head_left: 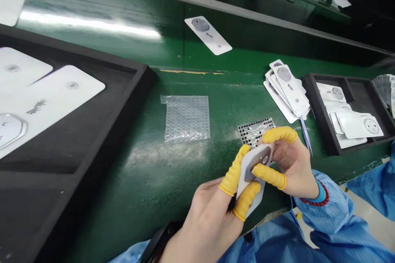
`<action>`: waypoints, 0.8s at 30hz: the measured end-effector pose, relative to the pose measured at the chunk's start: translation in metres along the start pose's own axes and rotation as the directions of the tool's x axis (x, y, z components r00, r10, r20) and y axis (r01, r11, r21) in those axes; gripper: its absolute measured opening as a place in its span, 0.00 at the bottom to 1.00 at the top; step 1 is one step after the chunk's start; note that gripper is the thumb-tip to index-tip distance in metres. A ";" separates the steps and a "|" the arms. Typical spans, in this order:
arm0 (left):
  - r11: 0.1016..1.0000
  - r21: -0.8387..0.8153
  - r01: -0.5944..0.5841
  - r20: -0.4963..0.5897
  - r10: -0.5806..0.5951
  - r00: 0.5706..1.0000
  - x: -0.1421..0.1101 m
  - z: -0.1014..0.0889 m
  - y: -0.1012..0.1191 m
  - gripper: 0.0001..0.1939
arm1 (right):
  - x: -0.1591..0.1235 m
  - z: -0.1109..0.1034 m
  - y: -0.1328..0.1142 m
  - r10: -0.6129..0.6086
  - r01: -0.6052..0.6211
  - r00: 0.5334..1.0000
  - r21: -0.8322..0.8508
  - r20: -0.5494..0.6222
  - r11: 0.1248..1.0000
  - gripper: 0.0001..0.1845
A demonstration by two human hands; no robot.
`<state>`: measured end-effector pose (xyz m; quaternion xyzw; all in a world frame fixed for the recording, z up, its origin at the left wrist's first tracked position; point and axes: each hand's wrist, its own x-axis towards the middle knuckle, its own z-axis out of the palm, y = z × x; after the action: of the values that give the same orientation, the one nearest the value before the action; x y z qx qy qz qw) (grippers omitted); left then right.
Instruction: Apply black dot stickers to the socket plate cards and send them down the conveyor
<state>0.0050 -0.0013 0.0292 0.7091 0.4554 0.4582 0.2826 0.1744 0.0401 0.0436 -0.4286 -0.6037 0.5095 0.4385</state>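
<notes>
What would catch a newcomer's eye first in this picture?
The yellow finger cots stand out first, on the left hand and right hand holding a white card at bottom centre. Large white cards lie in a black foam tray at left, and a stack of similar cards sits on the green bench at right.

Head-worn view, facing forward and down, close above left hand [206, 226], right hand [290, 164], green workbench [123, 181]
</notes>
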 end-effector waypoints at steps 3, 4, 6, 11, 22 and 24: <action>0.999 0.022 0.038 0.002 -0.038 0.999 0.000 0.001 0.000 0.09 | 0.004 -0.003 -0.003 0.091 -0.093 0.993 0.030 0.071 0.995 0.21; 0.998 0.024 0.058 -0.002 -0.058 0.998 -0.001 0.002 -0.001 0.07 | 0.005 -0.004 -0.004 0.122 -0.125 0.989 0.033 0.088 0.992 0.21; 0.994 -0.012 0.108 0.008 -0.108 0.994 -0.002 0.003 -0.003 0.05 | 0.006 -0.005 -0.006 0.162 -0.166 0.982 0.030 0.097 0.986 0.19; 0.933 -0.239 0.270 0.114 -0.249 0.962 0.002 0.003 -0.003 0.07 | 0.009 -0.004 -0.004 0.200 -0.209 0.975 0.087 0.099 0.974 0.17; 0.825 -0.342 0.450 0.218 -0.397 0.892 0.010 -0.002 0.003 0.10 | 0.008 -0.008 -0.006 0.264 -0.278 0.954 0.082 0.143 0.957 0.19; 0.835 -0.346 0.428 0.195 -0.382 0.903 0.008 -0.001 0.003 0.09 | 0.005 -0.004 -0.006 0.219 -0.224 0.971 0.042 0.091 0.974 0.18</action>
<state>0.0066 0.0048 0.0347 0.5538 0.4801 0.4247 0.5315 0.1769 0.0455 0.0509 -0.4594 -0.5568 0.5888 0.3637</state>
